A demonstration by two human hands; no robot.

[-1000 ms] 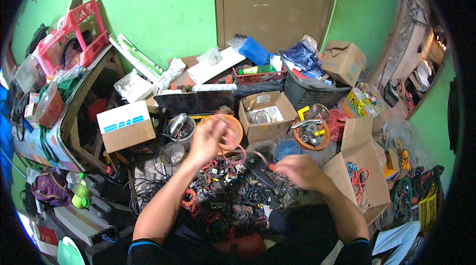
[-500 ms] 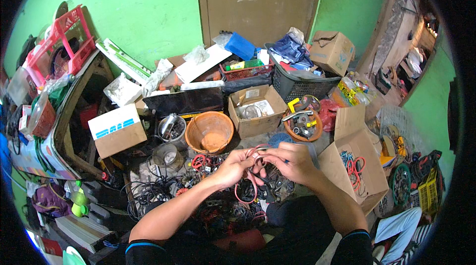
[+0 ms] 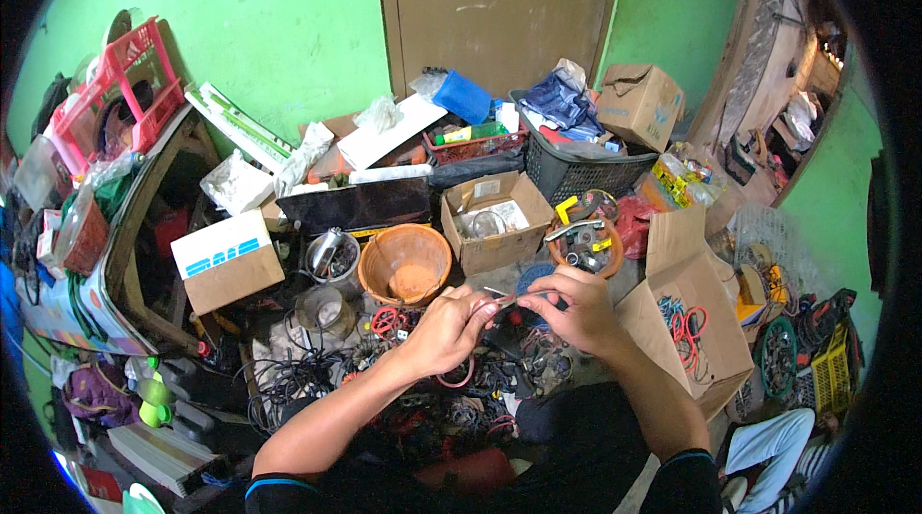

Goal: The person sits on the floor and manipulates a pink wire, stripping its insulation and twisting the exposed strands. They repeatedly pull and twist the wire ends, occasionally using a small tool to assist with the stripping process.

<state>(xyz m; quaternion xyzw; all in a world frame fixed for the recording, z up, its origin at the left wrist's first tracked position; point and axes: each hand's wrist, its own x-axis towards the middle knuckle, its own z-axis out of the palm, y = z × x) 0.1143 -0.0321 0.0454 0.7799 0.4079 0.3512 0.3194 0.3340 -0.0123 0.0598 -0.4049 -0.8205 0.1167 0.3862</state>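
My left hand (image 3: 449, 330) is closed around a pinkish-red cable (image 3: 459, 382), part of which hangs in a loop below the fingers. A short light-coloured stretch, seemingly of the same cable, spans the small gap to my right hand (image 3: 573, 310), whose thumb and fingers are pinched together on it. The exact end of the cable is too small to make out. Both hands are raised over a tangled heap of wires and small parts (image 3: 423, 408). Black cables (image 3: 293, 365) lie coiled to the left of my left forearm.
An orange bucket (image 3: 408, 235) and an open cardboard box (image 3: 492, 243) stand beyond my hands. An orange tub (image 3: 615, 262) of tools sits behind my right hand. To the right, another open box (image 3: 642, 322) holds red and blue cables. A person's leg (image 3: 773, 456) shows at lower right.
My hands have drawn slightly apart, the right one moving a little right. The cable that was looped between the fingers now sits lower, with a short stretch between the hands.
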